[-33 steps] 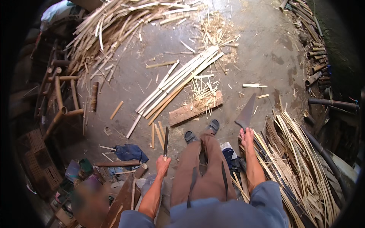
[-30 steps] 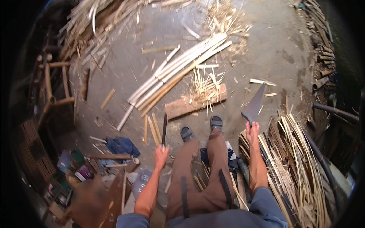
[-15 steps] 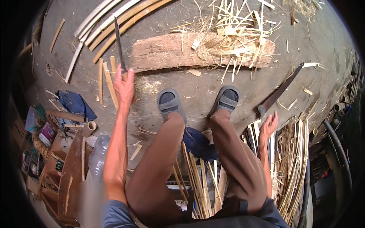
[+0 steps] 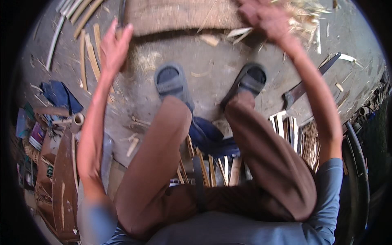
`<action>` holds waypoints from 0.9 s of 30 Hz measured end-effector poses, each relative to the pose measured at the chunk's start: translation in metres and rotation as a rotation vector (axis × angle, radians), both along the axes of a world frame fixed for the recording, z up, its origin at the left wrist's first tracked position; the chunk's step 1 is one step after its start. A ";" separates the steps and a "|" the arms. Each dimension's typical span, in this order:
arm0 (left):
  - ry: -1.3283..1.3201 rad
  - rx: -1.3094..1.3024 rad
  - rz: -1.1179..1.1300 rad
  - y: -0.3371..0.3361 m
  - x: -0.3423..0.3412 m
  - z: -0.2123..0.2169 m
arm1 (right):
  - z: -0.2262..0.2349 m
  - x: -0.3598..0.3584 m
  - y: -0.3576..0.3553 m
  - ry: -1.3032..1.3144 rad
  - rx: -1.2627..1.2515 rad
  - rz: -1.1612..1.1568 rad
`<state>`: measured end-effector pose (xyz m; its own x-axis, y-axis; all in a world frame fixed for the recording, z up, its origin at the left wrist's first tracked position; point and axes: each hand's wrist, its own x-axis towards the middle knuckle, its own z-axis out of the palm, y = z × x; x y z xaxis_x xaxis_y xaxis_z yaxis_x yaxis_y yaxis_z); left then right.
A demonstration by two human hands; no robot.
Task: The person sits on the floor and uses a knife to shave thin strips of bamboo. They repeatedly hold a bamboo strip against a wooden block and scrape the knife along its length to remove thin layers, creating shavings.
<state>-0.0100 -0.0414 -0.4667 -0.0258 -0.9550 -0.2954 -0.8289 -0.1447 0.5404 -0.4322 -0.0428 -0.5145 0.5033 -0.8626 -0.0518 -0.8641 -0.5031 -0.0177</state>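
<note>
Wooden board first: where is it?

The wooden board (image 4: 175, 16) lies flat on the grey concrete floor (image 4: 208, 87), ahead of the person's feet, far edge cropped.

Left hand?

Left hand (image 4: 112, 51) is just off the board's left end, wrapped round a knife (image 4: 122, 12); thumb and forefinger spread apart along the handle, other fingers hidden.

Right?

Right hand (image 4: 267, 18) is over the board's right part, by pale shavings (image 4: 306, 16). Motion blur: can't tell if fingers are spread or together, or touching.

Floor and room?

Floor's scuffed, littered. Left of the board, loose bamboo strips (image 4: 90, 57); farther left and nearer the person, blue cloth (image 4: 61, 96) and a brown wooden panel (image 4: 64, 188). Right of the board and nearer the person, a saw (image 4: 295, 93), then a strip bundle (image 4: 308, 141) and black pipe (image 4: 360, 171). Directly nearer than the board, grey sandals (image 4: 173, 83).
</note>
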 end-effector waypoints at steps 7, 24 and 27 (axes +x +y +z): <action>0.010 0.142 0.099 -0.008 -0.007 0.004 | 0.044 -0.002 -0.014 0.060 0.059 0.018; 0.904 -0.329 0.544 0.066 -0.164 0.077 | 0.136 0.159 0.077 -1.192 0.820 -0.227; 0.774 -0.388 0.409 0.063 -0.173 0.075 | 0.153 0.139 0.076 -1.167 0.945 -0.494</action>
